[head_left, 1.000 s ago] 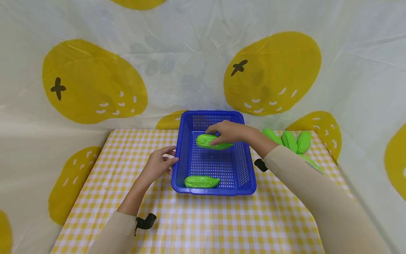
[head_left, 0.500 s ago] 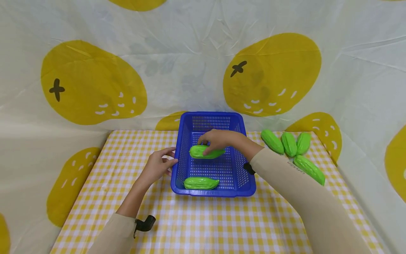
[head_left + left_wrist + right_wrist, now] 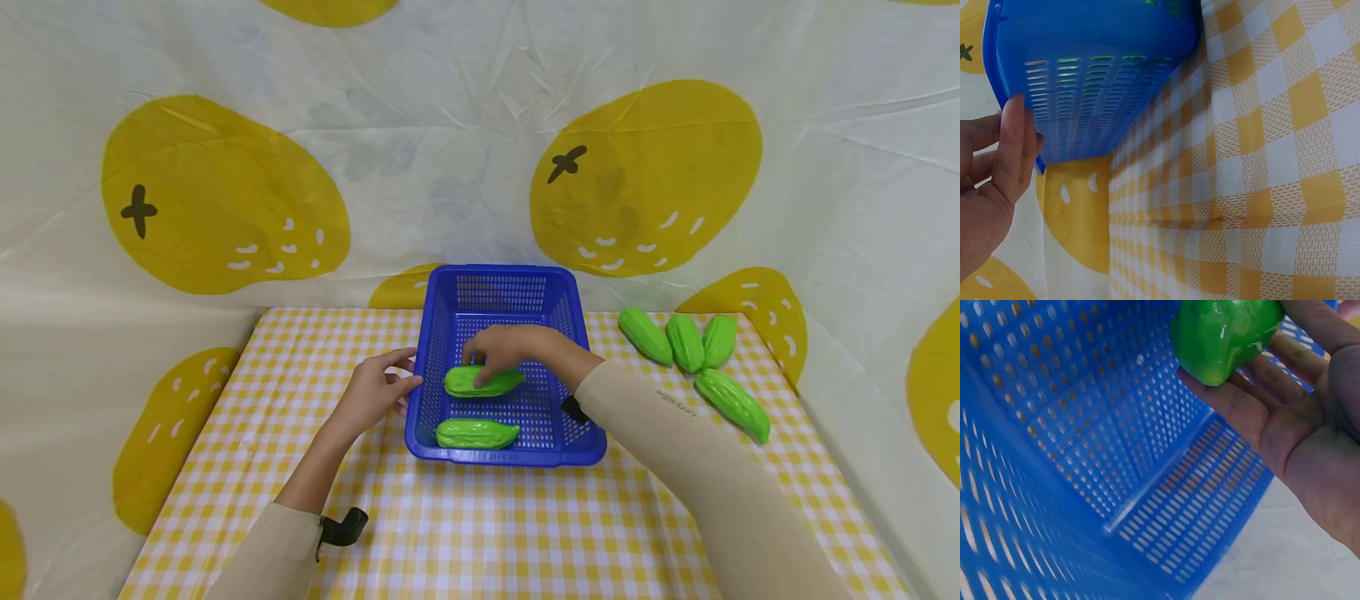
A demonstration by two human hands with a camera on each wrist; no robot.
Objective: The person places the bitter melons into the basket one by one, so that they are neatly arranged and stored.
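My right hand (image 3: pixel 501 347) is inside the blue plastic basket (image 3: pixel 506 457) and grips a green, ridged bitter gourd (image 3: pixel 461 383) from above, thumb and fingers on either side. In the right wrist view this bitter gourd (image 3: pixel 1222 337) sits between the fingers, near the basket's perforated walls. A second bitter gourd (image 3: pixel 476 433) lies crosswise along the basket's near side. At the left rim, my left hand (image 3: pixel 371 387) holds the basket edge with thumb and fingertips. The left wrist view has its fingers (image 3: pixel 1013 147) against the outside of the wall, just under the lip.
Several more bitter gourds lie on the table to the right of the basket, one (image 3: pixel 731 402) nearer than the others. A yellow-checked cloth (image 3: pixel 480 533) covers the table. Behind stands a pale curtain (image 3: pixel 435 150) with large yellow fruit prints.
My right hand has carried its bitter gourd down and toward the near side of the basket, closer to the other one. The left hand has stayed at the rim.
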